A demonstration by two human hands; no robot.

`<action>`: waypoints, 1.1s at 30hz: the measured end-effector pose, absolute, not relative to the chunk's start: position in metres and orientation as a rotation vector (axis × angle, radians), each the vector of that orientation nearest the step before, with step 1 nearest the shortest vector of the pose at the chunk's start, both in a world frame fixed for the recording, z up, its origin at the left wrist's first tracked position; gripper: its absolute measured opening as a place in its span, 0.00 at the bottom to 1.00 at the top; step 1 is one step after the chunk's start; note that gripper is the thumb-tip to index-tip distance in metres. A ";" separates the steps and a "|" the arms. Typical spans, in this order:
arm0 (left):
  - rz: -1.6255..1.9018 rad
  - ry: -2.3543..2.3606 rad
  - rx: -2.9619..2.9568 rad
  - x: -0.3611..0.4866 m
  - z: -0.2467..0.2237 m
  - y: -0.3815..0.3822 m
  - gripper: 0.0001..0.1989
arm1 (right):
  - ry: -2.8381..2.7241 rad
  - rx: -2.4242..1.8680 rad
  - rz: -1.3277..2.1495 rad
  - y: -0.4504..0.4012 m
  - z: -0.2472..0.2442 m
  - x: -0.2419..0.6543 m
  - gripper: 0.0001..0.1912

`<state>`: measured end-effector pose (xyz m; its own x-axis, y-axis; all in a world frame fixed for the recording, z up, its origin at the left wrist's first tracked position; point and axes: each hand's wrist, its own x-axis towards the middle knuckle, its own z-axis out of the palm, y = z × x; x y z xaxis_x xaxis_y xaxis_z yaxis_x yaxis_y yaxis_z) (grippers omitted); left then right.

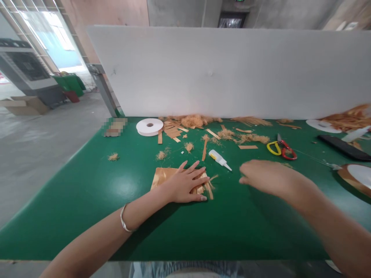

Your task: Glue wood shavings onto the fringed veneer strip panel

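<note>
My left hand (188, 183) lies flat with its fingers spread on a tan ribbon piece (162, 177), covering much of it. Frayed strands (210, 189) stick out past the fingertips on the right. My right hand (256, 174) is over the table to the right, slightly blurred, with its fingers bent and pointing left; what is inside them, if anything, is hidden. Between the hands and a bit farther back lies a white glue bottle (219, 159), its nozzle toward my right hand. Scissors with yellow and red handles (281, 150) rest behind my right hand.
The green table (87, 204) ends at a white upright panel (217, 73). A white tape roll (149, 126), fibre tufts (197, 120) and tan strips (171, 129) lie along the back. At the right are a black phone-like object (344, 147) and a ribbon roll (355, 177).
</note>
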<state>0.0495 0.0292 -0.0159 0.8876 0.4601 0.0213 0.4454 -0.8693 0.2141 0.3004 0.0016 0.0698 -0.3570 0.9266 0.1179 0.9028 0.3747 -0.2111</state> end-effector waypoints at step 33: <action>0.126 0.730 2.824 0.050 -0.021 0.029 0.41 | -1.819 -1.149 1.164 0.026 0.026 0.278 0.29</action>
<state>0.0504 0.0294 -0.0209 0.8727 0.4874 0.0270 0.4685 -0.8518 0.2346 0.2776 0.0256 0.0262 -0.3779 0.9222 0.0818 0.3125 0.2102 -0.9264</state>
